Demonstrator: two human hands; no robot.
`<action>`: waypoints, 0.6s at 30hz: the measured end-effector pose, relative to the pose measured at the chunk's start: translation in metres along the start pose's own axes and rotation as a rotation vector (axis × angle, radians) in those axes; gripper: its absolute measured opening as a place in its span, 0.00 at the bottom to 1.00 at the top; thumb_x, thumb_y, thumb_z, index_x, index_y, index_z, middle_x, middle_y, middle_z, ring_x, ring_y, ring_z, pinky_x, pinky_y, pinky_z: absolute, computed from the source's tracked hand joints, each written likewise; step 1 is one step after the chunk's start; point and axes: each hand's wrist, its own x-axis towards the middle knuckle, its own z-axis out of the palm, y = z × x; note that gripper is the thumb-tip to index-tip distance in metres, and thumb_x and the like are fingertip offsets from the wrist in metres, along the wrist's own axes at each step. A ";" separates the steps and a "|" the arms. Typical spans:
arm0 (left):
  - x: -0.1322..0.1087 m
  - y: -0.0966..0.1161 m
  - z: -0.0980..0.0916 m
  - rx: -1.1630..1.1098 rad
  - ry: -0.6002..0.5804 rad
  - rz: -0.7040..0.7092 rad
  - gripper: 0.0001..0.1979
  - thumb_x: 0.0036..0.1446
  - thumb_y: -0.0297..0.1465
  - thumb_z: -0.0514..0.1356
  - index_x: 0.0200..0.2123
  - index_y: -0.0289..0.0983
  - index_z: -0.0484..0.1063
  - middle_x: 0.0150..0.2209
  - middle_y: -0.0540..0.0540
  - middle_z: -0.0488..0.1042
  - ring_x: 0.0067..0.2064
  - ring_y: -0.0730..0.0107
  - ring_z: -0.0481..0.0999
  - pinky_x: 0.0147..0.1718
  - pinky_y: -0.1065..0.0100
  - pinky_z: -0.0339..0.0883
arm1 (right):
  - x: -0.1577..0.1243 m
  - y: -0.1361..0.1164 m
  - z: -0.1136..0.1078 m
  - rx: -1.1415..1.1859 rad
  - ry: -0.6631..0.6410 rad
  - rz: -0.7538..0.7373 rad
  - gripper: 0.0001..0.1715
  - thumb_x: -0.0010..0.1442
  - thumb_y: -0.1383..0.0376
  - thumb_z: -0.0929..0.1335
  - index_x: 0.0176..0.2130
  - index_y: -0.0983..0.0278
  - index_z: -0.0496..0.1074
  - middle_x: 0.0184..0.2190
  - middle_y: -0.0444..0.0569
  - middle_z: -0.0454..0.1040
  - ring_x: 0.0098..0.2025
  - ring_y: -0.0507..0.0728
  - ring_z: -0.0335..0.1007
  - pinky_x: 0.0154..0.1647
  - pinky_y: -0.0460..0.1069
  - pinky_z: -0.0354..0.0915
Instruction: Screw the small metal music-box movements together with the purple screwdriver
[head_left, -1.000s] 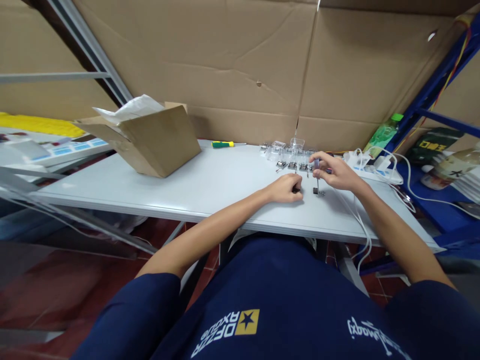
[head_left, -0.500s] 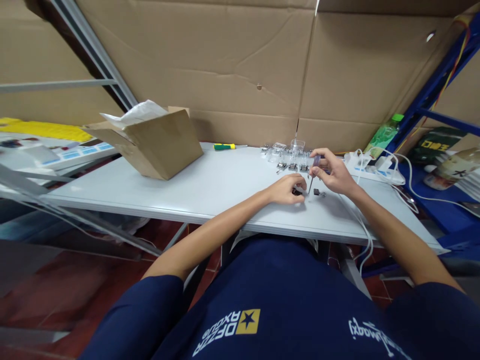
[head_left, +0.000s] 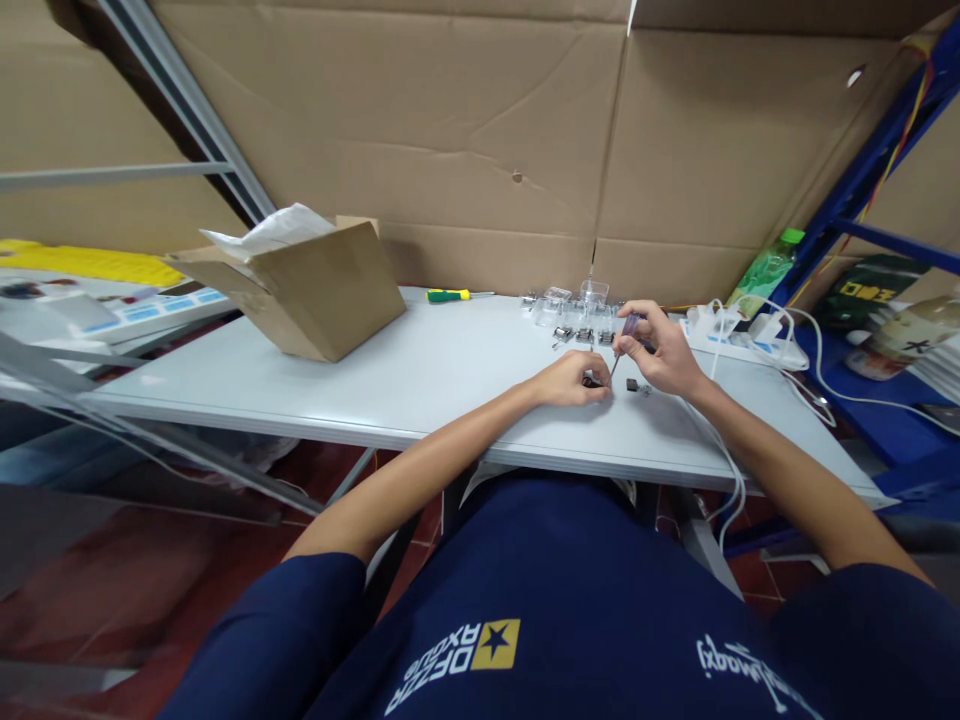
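Note:
My right hand is closed round the purple handle of a screwdriver, its thin shaft slanting down and left. The tip meets the spot where my left hand pinches a small dark part against the table; fingers hide most of that part, so its kind is unclear. Just right of the tip lies a small black piece beside some tiny metal bits. Beyond my hands, several small metal-and-black parts sit in a row before clear plastic pieces.
On the white table a green-and-yellow screwdriver lies near the back. An open cardboard box stands at left. At right are a power strip with white cables and a green-capped bottle. Cardboard walls the back.
The screwdriver in my right hand has shifted slightly left, its tip now at the part in my left hand and its shaft more slanted. My left hand has hardly moved.

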 end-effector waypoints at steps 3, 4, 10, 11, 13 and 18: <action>0.000 0.001 -0.002 -0.012 0.013 -0.012 0.07 0.56 0.29 0.63 0.37 0.35 0.81 0.39 0.44 0.82 0.40 0.66 0.79 0.42 0.64 0.70 | 0.000 0.001 0.000 -0.016 0.020 -0.011 0.19 0.69 0.58 0.67 0.57 0.58 0.64 0.34 0.45 0.79 0.35 0.57 0.77 0.43 0.56 0.73; 0.000 0.001 -0.003 -0.015 0.016 -0.017 0.07 0.56 0.29 0.63 0.37 0.35 0.81 0.39 0.44 0.82 0.40 0.66 0.79 0.41 0.65 0.70 | 0.000 0.001 0.000 -0.019 0.025 -0.014 0.18 0.69 0.58 0.67 0.57 0.57 0.64 0.34 0.45 0.79 0.35 0.57 0.78 0.43 0.56 0.73; 0.000 0.001 -0.006 -0.030 0.030 -0.046 0.05 0.58 0.29 0.64 0.36 0.35 0.80 0.39 0.45 0.83 0.40 0.66 0.79 0.40 0.66 0.69 | 0.001 0.002 0.002 -0.031 0.054 -0.024 0.20 0.69 0.57 0.68 0.58 0.57 0.66 0.35 0.45 0.80 0.36 0.58 0.79 0.40 0.55 0.73; 0.000 0.000 -0.006 -0.033 0.034 -0.050 0.05 0.58 0.29 0.64 0.35 0.35 0.80 0.38 0.45 0.83 0.40 0.66 0.79 0.40 0.66 0.69 | 0.001 0.002 0.002 -0.033 0.063 -0.028 0.21 0.68 0.57 0.69 0.58 0.57 0.66 0.35 0.45 0.80 0.37 0.58 0.79 0.41 0.55 0.73; 0.001 -0.002 -0.006 -0.037 0.039 -0.054 0.05 0.58 0.29 0.64 0.35 0.35 0.80 0.38 0.45 0.83 0.40 0.66 0.79 0.40 0.66 0.69 | 0.001 0.001 0.004 -0.039 0.080 -0.035 0.22 0.67 0.57 0.70 0.58 0.57 0.67 0.34 0.44 0.79 0.35 0.57 0.78 0.41 0.54 0.72; 0.001 -0.004 -0.007 -0.055 0.022 -0.062 0.05 0.58 0.29 0.65 0.36 0.35 0.82 0.39 0.44 0.83 0.40 0.67 0.79 0.40 0.67 0.68 | 0.002 0.001 0.009 -0.059 0.126 -0.038 0.24 0.65 0.56 0.72 0.59 0.57 0.69 0.28 0.40 0.75 0.30 0.55 0.73 0.38 0.53 0.71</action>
